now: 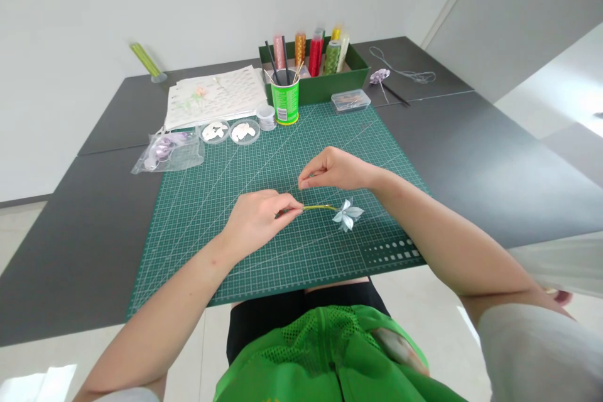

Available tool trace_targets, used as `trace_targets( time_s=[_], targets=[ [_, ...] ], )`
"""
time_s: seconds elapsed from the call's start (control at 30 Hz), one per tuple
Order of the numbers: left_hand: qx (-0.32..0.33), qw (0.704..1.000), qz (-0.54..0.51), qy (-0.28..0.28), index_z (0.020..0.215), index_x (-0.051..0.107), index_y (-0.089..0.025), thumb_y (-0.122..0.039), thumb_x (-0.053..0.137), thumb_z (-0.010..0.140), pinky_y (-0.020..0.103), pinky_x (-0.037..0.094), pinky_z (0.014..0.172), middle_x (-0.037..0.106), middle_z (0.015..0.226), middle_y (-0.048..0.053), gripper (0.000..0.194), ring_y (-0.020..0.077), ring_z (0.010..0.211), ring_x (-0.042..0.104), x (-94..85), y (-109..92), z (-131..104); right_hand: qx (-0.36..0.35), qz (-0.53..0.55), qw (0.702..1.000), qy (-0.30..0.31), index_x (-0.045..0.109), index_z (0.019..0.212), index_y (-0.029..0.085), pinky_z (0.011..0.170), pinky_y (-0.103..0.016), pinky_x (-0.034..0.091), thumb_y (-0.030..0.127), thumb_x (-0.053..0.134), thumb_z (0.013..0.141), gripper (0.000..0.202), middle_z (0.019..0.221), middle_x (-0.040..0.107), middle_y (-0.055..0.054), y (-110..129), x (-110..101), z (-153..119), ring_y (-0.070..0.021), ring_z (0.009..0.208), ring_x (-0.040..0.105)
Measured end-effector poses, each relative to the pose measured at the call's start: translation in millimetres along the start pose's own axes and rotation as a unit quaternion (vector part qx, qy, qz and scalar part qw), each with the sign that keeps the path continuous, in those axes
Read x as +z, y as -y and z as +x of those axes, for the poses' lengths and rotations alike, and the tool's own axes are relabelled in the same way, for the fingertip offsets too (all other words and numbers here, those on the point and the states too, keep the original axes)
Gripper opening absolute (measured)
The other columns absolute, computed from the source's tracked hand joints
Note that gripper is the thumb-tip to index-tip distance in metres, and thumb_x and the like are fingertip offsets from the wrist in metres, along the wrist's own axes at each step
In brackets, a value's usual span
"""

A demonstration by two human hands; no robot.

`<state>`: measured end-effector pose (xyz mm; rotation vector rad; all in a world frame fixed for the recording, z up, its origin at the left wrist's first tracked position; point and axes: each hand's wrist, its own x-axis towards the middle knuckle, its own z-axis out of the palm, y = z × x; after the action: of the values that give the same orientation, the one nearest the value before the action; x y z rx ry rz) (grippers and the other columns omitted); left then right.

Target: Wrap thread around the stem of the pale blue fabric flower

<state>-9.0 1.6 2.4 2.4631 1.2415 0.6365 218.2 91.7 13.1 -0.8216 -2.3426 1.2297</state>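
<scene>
Between the thumb and fingers of my left hand [261,220] is the green stem of an artificial flower [347,215]. Its pale blue-white petals point right, and the stem lies nearly level above the green cutting mat [198,232]. My right hand [330,168] hovers just above and beyond the stem, its thumb and fingertips pinched together. Whatever lies in that pinch, perhaps a fine thread, is too small to make out.
Behind the hands stand a green cup [285,103] with sticks, a green box [325,89] of thread spools, a clear case [351,100], and petal dishes [245,132]. Further left are a plastic bag [169,151] and white sheets [217,97]. A purple flower [379,76] lies right.
</scene>
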Motion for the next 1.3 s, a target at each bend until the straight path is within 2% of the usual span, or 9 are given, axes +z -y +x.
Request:
trace_targets(
  time_s=[0.13,0.33,0.47,0.57,0.7,0.8,0.97,1.17,1.3],
  targets=[
    [-0.012,0.998,-0.043,-0.036,0.091,0.079,-0.026,-0.026,0.072,0.094,0.024,0.044,0.060,0.078,0.079,-0.005,0.008,0.0124,0.069,0.069,-3.7,-2,0,0.016,0.051,0.998,-0.024,0.078,0.084,0.011,0.051,-0.025,0.024,0.040,0.071,0.086,0.029,0.049,0.037,0.009,-10,5,4,-0.0058,0.049,0.028],
    [-0.078,0.980,-0.146,-0.114,0.089,0.080,-0.024,-0.029,0.074,0.092,0.023,0.046,0.057,0.080,0.079,-0.003,0.008,0.0125,0.064,0.068,-9.5,-2,3,0.004,0.079,0.997,-0.016,0.075,0.085,0.013,0.062,-0.026,0.040,0.044,0.069,0.086,0.032,0.075,0.067,-0.003,-24,17,12,-0.0124,0.067,0.054],
    [-0.129,0.957,-0.194,-0.176,0.087,0.081,-0.024,-0.029,0.074,0.090,0.022,0.048,0.057,0.081,0.082,-0.002,0.009,0.0132,0.067,0.071,-12.1,2,5,-0.019,0.086,0.996,-0.025,0.074,0.091,0.015,0.068,-0.028,0.044,0.041,0.061,0.093,0.030,0.088,0.072,-0.005,-23,28,12,-0.0144,0.076,0.058],
    [-0.164,0.941,-0.201,-0.216,0.089,0.081,-0.022,-0.030,0.074,0.089,0.024,0.050,0.061,0.081,0.083,0.000,0.011,0.0154,0.073,0.074,-13.2,9,7,-0.024,0.047,0.998,-0.041,0.075,0.094,0.015,0.066,-0.027,0.042,0.038,0.055,0.097,0.032,0.087,0.072,-0.005,-16,38,9,-0.0120,0.068,0.054],
    [-0.185,0.929,-0.224,-0.231,0.089,0.080,-0.020,-0.031,0.073,0.089,0.027,0.055,0.069,0.082,0.084,0.002,0.013,0.0181,0.079,0.076,-12.0,16,8,-0.073,-0.073,0.991,-0.083,0.076,0.103,0.014,0.060,-0.024,0.040,0.036,0.047,0.104,0.036,0.070,0.068,-0.001,-6,46,0,-0.0091,0.056,0.050],
    [-0.194,0.926,-0.230,-0.228,0.090,0.080,-0.021,-0.031,0.073,0.089,0.028,0.056,0.072,0.082,0.084,0.002,0.012,0.0188,0.081,0.077,-10.3,18,9,-0.133,-0.185,0.968,-0.110,0.075,0.110,0.014,0.053,-0.022,0.035,0.032,0.042,0.107,0.038,0.065,0.069,0.000,-4,49,-6,-0.0081,0.050,0.050],
    [-0.208,0.927,-0.215,-0.224,0.090,0.081,-0.021,-0.031,0.074,0.089,0.029,0.056,0.074,0.082,0.083,0.002,0.012,0.0192,0.080,0.077,-9.8,17,9,-0.206,-0.345,0.899,-0.176,0.074,0.110,0.014,0.045,-0.023,0.024,0.024,0.042,0.106,0.034,0.052,0.059,0.004,-5,50,-12,-0.0078,0.043,0.041],
    [-0.226,0.939,-0.176,-0.192,0.088,0.082,-0.024,-0.030,0.075,0.087,0.029,0.053,0.071,0.081,0.084,-0.001,0.009,0.0189,0.079,0.076,-8.5,18,10,-0.243,-0.425,0.842,-0.228,0.071,0.093,0.017,0.043,-0.025,0.020,0.013,0.043,0.101,0.030,0.047,0.050,0.007,0,51,-13,-0.0075,0.041,0.037],
    [-0.233,0.951,-0.120,-0.164,0.087,0.081,-0.026,-0.029,0.074,0.089,0.028,0.050,0.067,0.081,0.084,-0.002,0.008,0.0176,0.076,0.074,-8.1,15,10,-0.277,-0.456,0.803,-0.266,0.070,0.095,0.016,0.044,-0.025,0.025,0.010,0.050,0.098,0.021,0.050,0.053,0.008,6,53,-14,-0.0069,0.043,0.041]
  ],
)
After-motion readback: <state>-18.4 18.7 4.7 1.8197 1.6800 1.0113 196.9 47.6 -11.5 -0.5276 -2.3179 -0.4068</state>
